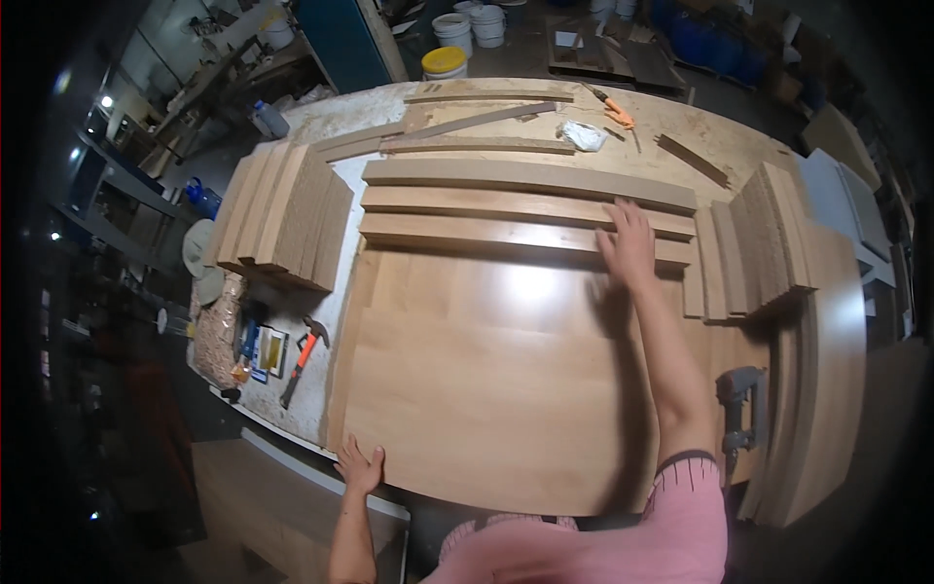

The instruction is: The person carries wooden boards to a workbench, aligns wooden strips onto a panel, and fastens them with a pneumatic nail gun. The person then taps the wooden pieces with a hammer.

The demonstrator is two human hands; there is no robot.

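A broad, smooth light-wood panel [486,389] lies flat in front of me. Across its far end run three long wooden strips [506,232], side by side, the farthest showing a raw particle-board face. My right hand [630,243] reaches over the right part of these strips, fingers apart and holding nothing; whether the fingertips touch the wood I cannot tell. Down at the panel's near left corner is my left hand [361,467], its fingers spread against the edge.
Stacked boards stand at the left [292,209] and right [769,238]. A hammer [305,358] lies left of the panel, a nail gun [741,409] at its right. Beyond are loose strips [477,146], a white crumpled wad [582,135] and an orange-handled tool [613,109]. Buckets [445,63] stand behind the bench.
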